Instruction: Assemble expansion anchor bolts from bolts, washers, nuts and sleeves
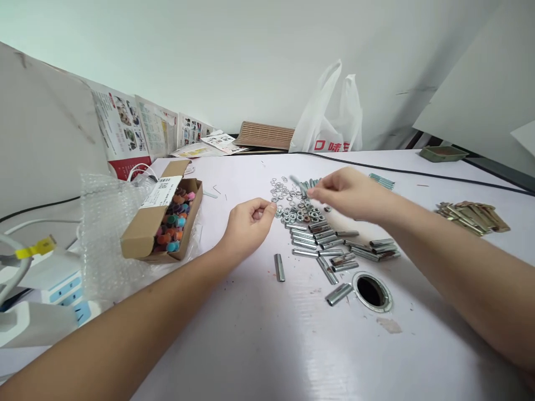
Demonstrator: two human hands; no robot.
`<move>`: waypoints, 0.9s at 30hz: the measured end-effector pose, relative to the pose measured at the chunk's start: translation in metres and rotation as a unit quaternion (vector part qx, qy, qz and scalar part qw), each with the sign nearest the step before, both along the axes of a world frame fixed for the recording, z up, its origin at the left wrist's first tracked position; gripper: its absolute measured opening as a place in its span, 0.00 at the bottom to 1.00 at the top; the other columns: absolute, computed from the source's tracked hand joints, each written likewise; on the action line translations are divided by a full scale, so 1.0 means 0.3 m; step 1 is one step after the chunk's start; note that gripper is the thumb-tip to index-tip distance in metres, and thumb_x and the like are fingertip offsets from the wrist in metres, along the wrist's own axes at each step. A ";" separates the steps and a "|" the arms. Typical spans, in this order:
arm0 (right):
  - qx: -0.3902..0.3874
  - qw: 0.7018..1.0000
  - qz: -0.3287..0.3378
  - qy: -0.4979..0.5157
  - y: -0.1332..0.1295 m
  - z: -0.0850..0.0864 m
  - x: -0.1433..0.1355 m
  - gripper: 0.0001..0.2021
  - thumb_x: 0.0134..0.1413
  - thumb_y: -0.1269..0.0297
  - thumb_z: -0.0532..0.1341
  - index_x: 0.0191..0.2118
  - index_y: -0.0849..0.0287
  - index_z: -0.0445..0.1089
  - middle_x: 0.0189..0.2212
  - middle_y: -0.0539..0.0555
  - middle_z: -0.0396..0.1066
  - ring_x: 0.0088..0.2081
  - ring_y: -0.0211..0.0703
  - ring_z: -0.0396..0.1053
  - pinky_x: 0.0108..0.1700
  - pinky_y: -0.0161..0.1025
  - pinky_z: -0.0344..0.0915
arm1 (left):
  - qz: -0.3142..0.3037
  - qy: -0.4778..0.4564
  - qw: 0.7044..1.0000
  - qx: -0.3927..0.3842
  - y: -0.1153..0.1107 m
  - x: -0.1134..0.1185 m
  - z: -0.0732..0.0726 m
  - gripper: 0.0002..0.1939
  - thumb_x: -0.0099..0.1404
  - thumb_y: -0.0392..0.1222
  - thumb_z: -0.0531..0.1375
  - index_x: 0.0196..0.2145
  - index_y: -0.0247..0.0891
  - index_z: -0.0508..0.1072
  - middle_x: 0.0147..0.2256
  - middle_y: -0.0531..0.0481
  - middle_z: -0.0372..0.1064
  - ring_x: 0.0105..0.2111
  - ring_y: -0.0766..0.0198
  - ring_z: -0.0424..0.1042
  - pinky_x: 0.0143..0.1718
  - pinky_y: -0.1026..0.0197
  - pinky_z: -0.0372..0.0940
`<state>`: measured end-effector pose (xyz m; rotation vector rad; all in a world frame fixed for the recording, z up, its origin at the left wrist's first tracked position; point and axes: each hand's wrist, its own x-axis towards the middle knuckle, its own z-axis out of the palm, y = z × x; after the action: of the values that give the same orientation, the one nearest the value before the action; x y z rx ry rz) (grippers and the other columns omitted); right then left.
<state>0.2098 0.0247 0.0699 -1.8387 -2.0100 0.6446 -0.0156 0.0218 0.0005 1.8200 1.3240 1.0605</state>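
My left hand (252, 223) is closed in a pinch at the left edge of the small metal parts. Whatever its fingertips hold is too small to make out. Between the thumb and fingers of my right hand (340, 192) is a slim grey bolt (297, 185), tilted and blurred by motion. Beneath and beside it lie loose spring washers (281, 188), a cluster of nuts (297, 215) and a row of more bolts (311, 184), partly hidden by the hand. Shiny metal sleeves (304, 244) are spread nearer to me, one sleeve (279, 267) lying apart.
A cardboard box (140, 234) of colourful caps rests on bubble wrap (98, 223) at left. The table has a round hole (371, 292). Brass-coloured bolts (472, 217) lie right; a black cable (401, 170) and white plastic bag (330, 117) are behind.
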 end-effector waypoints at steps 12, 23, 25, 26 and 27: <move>0.054 0.977 0.187 -0.088 -0.032 -0.071 -0.053 0.12 0.59 0.58 0.56 0.33 0.58 0.73 0.28 0.51 0.73 0.28 0.39 0.65 0.31 0.38 0.58 | -0.019 -0.054 0.998 0.025 0.003 -0.001 -0.004 0.21 0.65 0.54 0.59 0.22 0.36 0.65 0.20 0.56 0.53 0.24 0.70 0.54 0.27 0.64 0.52; -0.090 0.950 0.226 -0.197 0.034 -0.043 0.100 0.12 0.53 0.59 0.59 0.41 0.54 0.75 0.35 0.53 0.73 0.32 0.43 0.68 0.32 0.39 0.61 | -0.069 0.077 0.995 0.003 0.001 0.004 -0.013 0.11 0.65 0.47 0.58 0.34 0.39 0.77 0.28 0.53 0.71 0.31 0.65 0.67 0.35 0.63 0.59; -0.079 0.953 0.229 -0.182 0.039 -0.048 0.100 0.10 0.52 0.60 0.60 0.38 0.54 0.76 0.35 0.53 0.73 0.32 0.43 0.68 0.32 0.39 0.61 | -0.072 0.078 0.994 -0.007 0.003 0.004 -0.012 0.09 0.64 0.46 0.59 0.35 0.40 0.77 0.29 0.54 0.72 0.31 0.66 0.67 0.36 0.63 0.60; -0.076 0.954 0.232 -0.174 0.041 -0.051 0.101 0.09 0.52 0.61 0.60 0.37 0.54 0.76 0.34 0.53 0.73 0.32 0.43 0.68 0.31 0.39 0.61 | -0.072 0.078 0.994 -0.010 0.003 0.004 -0.011 0.09 0.63 0.46 0.59 0.34 0.40 0.77 0.29 0.54 0.72 0.31 0.66 0.67 0.36 0.63 0.60; -0.075 0.955 0.235 -0.165 0.042 -0.053 0.101 0.08 0.51 0.62 0.60 0.35 0.54 0.77 0.34 0.53 0.74 0.32 0.44 0.69 0.32 0.39 0.61 | -0.071 0.078 0.994 -0.014 0.004 0.003 -0.010 0.09 0.63 0.46 0.59 0.34 0.40 0.77 0.29 0.54 0.72 0.31 0.66 0.67 0.36 0.63 0.60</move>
<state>0.2402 0.0372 0.0539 -1.6364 -2.7340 0.6601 -0.0146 0.0230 -0.0025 1.9772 1.2696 0.8359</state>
